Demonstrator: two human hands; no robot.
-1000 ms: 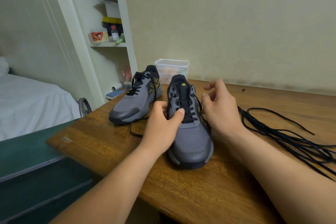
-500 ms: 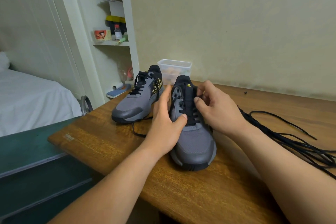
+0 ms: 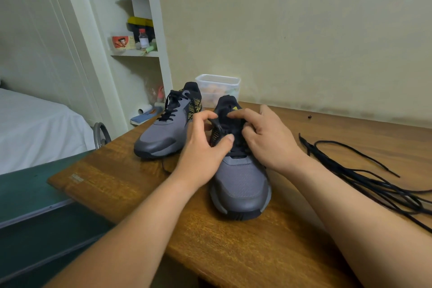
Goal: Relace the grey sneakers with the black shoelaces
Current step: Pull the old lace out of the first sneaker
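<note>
Left hand: My left hand [image 3: 205, 147] is in the middle of the frame. Its fingers curl round the left side of the near sneaker [image 3: 240, 184], and its thumb presses on the black lacing on top. It has a hold of the shoe.

Right hand: My right hand [image 3: 268, 140] is just right of the middle. Its fingers bend over the black top of the same sneaker, and the thumb sticks up, free. I cannot tell if the fingers pinch a lace.

Near sneaker: It is grey with a black tongue. It stands flat on the table [image 3: 233, 252] between my two hands, toe toward the bottom of the frame.

Far sneaker: The far sneaker [image 3: 163, 133] sits just left of the near one and higher in the frame. It has black laces in it.

Loose laces: The black shoelaces [image 3: 364, 177] lie in a loose bunch on the table at the right side of the frame, apart from both shoes.

Box: A clear plastic box [image 3: 218, 86] stands behind the sneakers, by the wall.

Shelf: A white shelf [image 3: 135, 54] in the upper left holds small bottles and boxes.

Bed: A white bed [image 3: 35, 124] is at the left edge.
</note>
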